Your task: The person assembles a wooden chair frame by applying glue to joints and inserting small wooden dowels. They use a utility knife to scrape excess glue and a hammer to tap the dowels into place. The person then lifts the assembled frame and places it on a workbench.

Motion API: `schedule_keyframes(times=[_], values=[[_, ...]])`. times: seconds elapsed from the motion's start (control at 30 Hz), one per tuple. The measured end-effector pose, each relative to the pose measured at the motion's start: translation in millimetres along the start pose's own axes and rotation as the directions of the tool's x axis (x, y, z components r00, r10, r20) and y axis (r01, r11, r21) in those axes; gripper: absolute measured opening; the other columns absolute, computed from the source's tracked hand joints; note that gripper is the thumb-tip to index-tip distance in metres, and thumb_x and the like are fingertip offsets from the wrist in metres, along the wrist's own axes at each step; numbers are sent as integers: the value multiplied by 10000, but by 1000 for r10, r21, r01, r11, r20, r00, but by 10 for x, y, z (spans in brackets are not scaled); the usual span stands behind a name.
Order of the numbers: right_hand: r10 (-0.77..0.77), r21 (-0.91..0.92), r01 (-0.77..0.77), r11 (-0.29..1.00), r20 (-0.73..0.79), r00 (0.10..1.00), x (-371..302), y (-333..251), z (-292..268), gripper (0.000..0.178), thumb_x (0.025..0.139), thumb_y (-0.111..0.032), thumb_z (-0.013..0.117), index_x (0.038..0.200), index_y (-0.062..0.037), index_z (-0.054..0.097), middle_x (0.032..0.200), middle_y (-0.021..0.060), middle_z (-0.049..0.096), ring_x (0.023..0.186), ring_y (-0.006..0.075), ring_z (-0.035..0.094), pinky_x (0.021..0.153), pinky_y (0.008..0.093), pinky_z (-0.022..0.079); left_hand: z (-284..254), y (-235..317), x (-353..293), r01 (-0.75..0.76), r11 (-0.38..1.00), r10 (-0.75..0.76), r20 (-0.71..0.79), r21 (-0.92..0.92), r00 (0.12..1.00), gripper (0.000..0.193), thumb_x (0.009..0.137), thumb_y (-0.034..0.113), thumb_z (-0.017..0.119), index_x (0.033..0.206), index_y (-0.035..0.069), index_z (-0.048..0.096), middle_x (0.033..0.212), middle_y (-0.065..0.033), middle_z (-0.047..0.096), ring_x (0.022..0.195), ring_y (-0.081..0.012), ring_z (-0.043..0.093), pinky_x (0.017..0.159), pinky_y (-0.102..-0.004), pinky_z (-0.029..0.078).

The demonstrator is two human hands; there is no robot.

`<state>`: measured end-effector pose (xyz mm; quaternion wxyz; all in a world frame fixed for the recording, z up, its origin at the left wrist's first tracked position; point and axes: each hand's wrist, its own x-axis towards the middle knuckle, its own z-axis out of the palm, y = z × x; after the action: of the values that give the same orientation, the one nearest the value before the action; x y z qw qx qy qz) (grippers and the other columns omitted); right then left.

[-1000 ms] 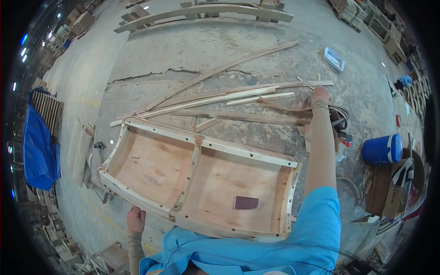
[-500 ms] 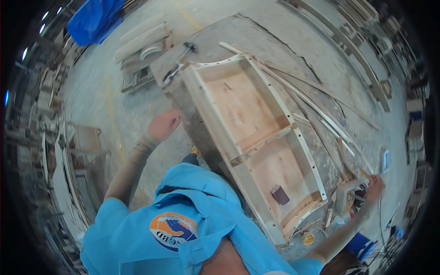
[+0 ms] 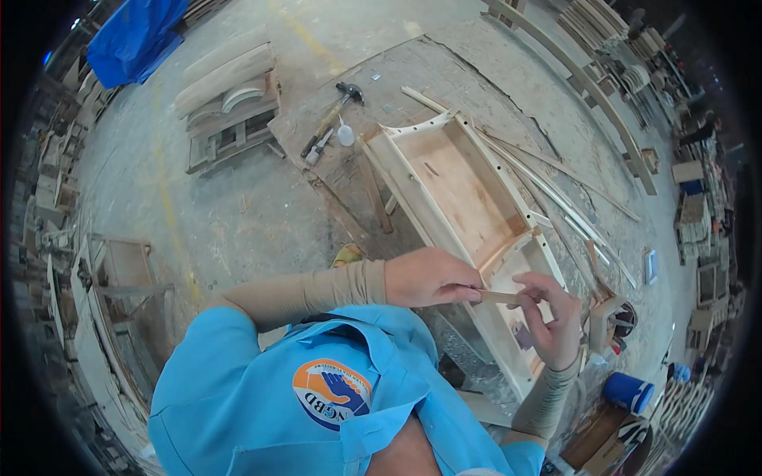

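My left hand (image 3: 429, 278) pinches one end of a short, thin light-brown strip (image 3: 498, 297), possibly wood. At its other end my right hand (image 3: 553, 319) has thumb and fingertips closed on it. Both hands are above the near part of a pale wooden frame (image 3: 413, 184), a long two-compartment piece with curved ends and dark holes along its rails. A dark red-brown rectangular piece (image 3: 524, 337), resembling sandpaper, lies in the near compartment, partly covered by my right hand.
A hammer (image 3: 337, 115), a small white bottle (image 3: 345, 133) and a brush-like tool (image 3: 317, 151) lie by the frame's far end. Long wooden strips (image 3: 567, 208) rest along its right side. A blue bucket (image 3: 627, 393) stands lower right; stacked curved wood (image 3: 230, 87) sits far left.
My right hand has come inward from the far right, over the frame. My left hand has moved right to meet it, and both now grip the thin strip. The view has shifted slightly.
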<state>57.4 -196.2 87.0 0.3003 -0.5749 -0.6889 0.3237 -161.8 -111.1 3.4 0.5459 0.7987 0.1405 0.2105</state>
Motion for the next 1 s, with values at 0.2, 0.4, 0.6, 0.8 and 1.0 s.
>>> schedule_keyframes(times=[0.2,0.4,0.6,0.8,1.0], values=[[314,535,-125,835,-278,908,495,-223,1111,280,963,-103,488,1189,38,577,816,62,636,779,124,608,776,251,460,-638,-333,-499,-63,998,58,-154,-29,986,136,916,183,592,916,48,608,742,-139,582,669,-344,582,626,-414,456],[437,659,-148,738,-298,849,1024,-172,2055,288,996,-184,483,1019,49,651,832,56,645,774,109,589,739,235,456,-1311,-776,-937,117,990,-121,-53,-75,991,156,945,177,545,920,36,606,740,-106,599,666,-245,594,630,-347,464],[486,785,-143,602,-219,846,1323,-206,2453,278,997,-176,483,1105,40,622,904,37,640,793,92,574,770,246,481,-1575,-919,-961,232,912,-274,-82,-338,958,151,953,158,545,973,32,627,707,5,574,617,-40,498,565,-213,420],[517,780,-129,613,-272,812,1374,-159,2650,240,992,-156,492,1093,29,605,1011,46,640,850,96,562,808,267,491,-1647,-998,-957,329,823,-382,-23,-463,924,165,943,150,552,942,1,625,720,-34,605,643,-76,555,588,-237,444],[547,809,-62,585,-338,766,1363,-201,2520,200,1000,-149,465,991,6,591,934,92,659,870,131,625,778,283,503,-1620,-1264,-940,117,984,-146,-223,-135,964,167,940,169,579,924,18,646,781,-20,630,699,-78,567,655,-240,463]])
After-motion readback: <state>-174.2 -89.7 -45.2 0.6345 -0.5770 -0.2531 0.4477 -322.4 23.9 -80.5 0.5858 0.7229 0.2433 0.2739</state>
